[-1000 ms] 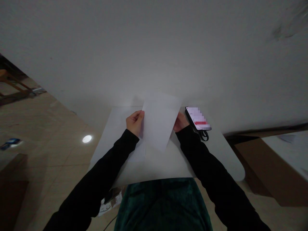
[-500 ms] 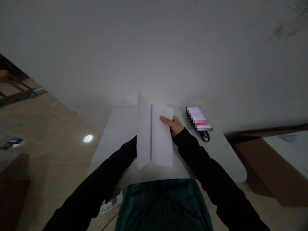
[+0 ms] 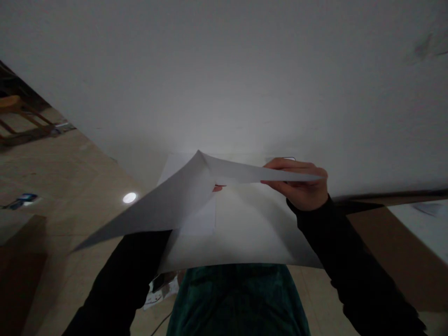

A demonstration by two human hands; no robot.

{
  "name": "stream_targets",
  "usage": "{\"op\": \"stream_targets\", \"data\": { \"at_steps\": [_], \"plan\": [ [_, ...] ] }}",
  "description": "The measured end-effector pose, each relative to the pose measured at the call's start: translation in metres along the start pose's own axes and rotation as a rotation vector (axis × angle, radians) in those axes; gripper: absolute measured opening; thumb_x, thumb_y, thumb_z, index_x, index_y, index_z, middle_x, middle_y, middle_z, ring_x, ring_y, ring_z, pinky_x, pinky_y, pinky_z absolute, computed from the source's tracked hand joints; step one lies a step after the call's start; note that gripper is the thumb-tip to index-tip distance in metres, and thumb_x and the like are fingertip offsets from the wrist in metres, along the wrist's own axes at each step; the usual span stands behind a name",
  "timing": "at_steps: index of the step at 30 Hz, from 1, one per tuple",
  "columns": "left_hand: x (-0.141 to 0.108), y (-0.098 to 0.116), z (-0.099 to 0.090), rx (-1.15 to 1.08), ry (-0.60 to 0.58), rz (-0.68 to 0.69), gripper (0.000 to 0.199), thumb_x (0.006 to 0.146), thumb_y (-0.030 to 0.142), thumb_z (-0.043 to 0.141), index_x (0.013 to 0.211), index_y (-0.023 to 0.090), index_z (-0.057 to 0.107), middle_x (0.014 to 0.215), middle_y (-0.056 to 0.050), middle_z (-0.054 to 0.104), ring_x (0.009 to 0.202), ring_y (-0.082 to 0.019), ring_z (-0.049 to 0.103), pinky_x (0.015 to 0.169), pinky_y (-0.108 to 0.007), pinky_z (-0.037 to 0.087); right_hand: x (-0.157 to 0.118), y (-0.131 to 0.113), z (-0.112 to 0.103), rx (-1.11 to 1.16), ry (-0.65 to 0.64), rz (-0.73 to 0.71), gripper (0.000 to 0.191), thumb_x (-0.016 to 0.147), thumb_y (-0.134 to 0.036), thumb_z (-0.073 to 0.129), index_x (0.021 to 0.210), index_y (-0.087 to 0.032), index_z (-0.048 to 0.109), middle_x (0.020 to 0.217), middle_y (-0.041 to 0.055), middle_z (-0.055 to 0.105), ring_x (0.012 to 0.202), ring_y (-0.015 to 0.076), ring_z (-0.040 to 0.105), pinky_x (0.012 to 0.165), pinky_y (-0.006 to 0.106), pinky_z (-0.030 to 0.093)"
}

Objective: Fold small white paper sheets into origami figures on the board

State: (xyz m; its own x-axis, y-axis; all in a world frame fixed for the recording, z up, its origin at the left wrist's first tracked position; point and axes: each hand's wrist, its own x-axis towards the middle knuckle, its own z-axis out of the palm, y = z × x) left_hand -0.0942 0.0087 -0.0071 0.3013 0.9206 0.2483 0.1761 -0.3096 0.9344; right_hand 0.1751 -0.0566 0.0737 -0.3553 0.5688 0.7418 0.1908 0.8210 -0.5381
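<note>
A creased white sheet of paper (image 3: 175, 196) is held up above the white table (image 3: 245, 242), its left part spreading toward me over my left forearm. My right hand (image 3: 308, 184) pinches the sheet's right end between thumb and fingers. Most of my left hand (image 3: 218, 188) is hidden behind the paper; only fingertips show, close together near the crease, where they seem to grip the sheet. Under it, another white sheet (image 3: 201, 219) lies flat on the table's left side. A phone (image 3: 290, 158) peeks out behind my right hand, nearly all covered.
A pale wall (image 3: 224, 84) rises right behind the table. To the right stands a brown cardboard box (image 3: 395, 252). Green cloth (image 3: 238, 298) covers my lap. On the tiled floor (image 3: 98, 186) at left are a wooden stool (image 3: 14, 105) and, lower, a cable (image 3: 161, 324).
The paper, upright and folded half a second ago, is now spread wide. My right hand has moved right with its end, covering most of the phone.
</note>
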Motion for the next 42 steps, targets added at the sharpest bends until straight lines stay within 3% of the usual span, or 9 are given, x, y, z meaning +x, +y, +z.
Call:
{"op": "stream_targets", "data": {
  "at_steps": [2,4,10,13,17,21,26,32,42],
  "plan": [
    [0.003,0.007,-0.013,-0.24,-0.254,-0.303,0.06,0.083,0.066,0.048,0.116,0.017,0.061,0.106,-0.012,0.069,0.09,-0.024,0.068,0.077,-0.039,0.056,-0.011,-0.005,0.001,-0.049,-0.013,-0.167,0.024,0.085,-0.015,0.062,0.104,-0.024,0.071,0.099,0.0048,0.072,0.083,0.017,0.068,0.068,0.032,0.057],
    [0.006,0.011,-0.025,-0.385,-0.351,-0.491,0.07,0.077,0.068,0.055,0.124,0.016,0.056,0.112,-0.014,0.068,0.092,-0.022,0.068,0.082,-0.037,0.053,-0.022,-0.008,0.001,-0.183,-0.09,-0.234,0.028,0.089,-0.015,0.055,0.114,-0.02,0.067,0.107,0.0099,0.07,0.095,0.0205,0.067,0.077,0.037,0.057],
    [0.011,0.001,-0.036,-0.278,-0.476,-0.517,0.059,0.059,0.031,0.084,0.113,0.017,0.064,0.099,-0.004,0.072,0.082,-0.012,0.066,0.08,-0.024,0.048,-0.059,0.012,-0.013,-0.71,-0.394,-0.55,0.042,0.088,-0.003,0.049,0.128,-0.014,0.055,0.12,0.0111,0.066,0.114,0.0202,0.06,0.088,0.035,0.054],
    [0.01,-0.001,-0.03,-0.183,-0.528,-0.464,0.057,0.066,0.027,0.079,0.119,0.017,0.06,0.101,-0.005,0.071,0.084,-0.013,0.066,0.08,-0.026,0.048,-0.072,0.04,-0.03,-0.939,-0.536,-0.324,0.053,0.084,0.005,0.043,0.131,-0.017,0.051,0.133,0.0125,0.057,0.122,0.0247,0.054,0.092,0.042,0.051],
    [0.005,0.006,-0.016,0.021,-0.63,-0.335,0.068,0.07,0.026,0.074,0.132,0.015,0.049,0.092,-0.005,0.072,0.071,-0.013,0.064,0.064,-0.021,0.045,-0.069,0.075,-0.035,-0.834,-0.515,0.122,0.041,0.083,0.0,0.045,0.116,-0.018,0.061,0.125,0.0159,0.06,0.119,0.0301,0.054,0.09,0.052,0.049],
    [0.0,0.005,-0.005,0.175,-0.686,-0.245,0.069,0.075,0.024,0.068,0.137,0.012,0.041,0.092,-0.007,0.072,0.065,-0.011,0.061,0.059,-0.019,0.04,-0.043,0.095,0.008,-0.306,-0.521,0.229,0.043,0.088,-0.033,0.056,0.129,-0.021,0.051,0.127,0.0125,0.059,0.12,0.0228,0.054,0.101,0.046,0.044],
    [-0.002,-0.009,-0.006,0.165,-0.805,-0.288,0.074,0.074,0.02,0.067,0.14,0.01,0.035,0.091,-0.009,0.073,0.064,-0.012,0.062,0.056,-0.02,0.039,-0.015,0.114,0.075,0.028,-0.673,0.328,0.042,0.079,-0.043,0.065,0.113,-0.018,0.061,0.114,0.0107,0.067,0.111,0.0228,0.059,0.098,0.041,0.044],
    [0.002,-0.002,-0.016,0.236,-0.699,-0.265,0.073,0.07,0.024,0.072,0.136,0.01,0.041,0.086,-0.006,0.074,0.063,-0.012,0.062,0.058,-0.02,0.039,-0.003,0.125,0.09,0.179,-0.677,0.569,0.051,0.07,-0.041,0.073,0.111,-0.013,0.062,0.075,0.0029,0.07,0.07,0.0158,0.065,0.075,0.03,0.048],
    [0.007,-0.001,-0.014,0.046,-0.386,-0.349,0.018,0.068,0.024,0.074,0.079,0.012,0.068,0.072,-0.003,0.072,0.066,-0.01,0.065,0.07,-0.023,0.049,0.008,0.104,0.072,0.15,-0.585,0.492,0.026,0.074,-0.039,0.066,0.076,-0.013,0.069,0.069,0.0039,0.067,0.061,0.0126,0.058,0.064,0.027,0.047]
  ]
}}
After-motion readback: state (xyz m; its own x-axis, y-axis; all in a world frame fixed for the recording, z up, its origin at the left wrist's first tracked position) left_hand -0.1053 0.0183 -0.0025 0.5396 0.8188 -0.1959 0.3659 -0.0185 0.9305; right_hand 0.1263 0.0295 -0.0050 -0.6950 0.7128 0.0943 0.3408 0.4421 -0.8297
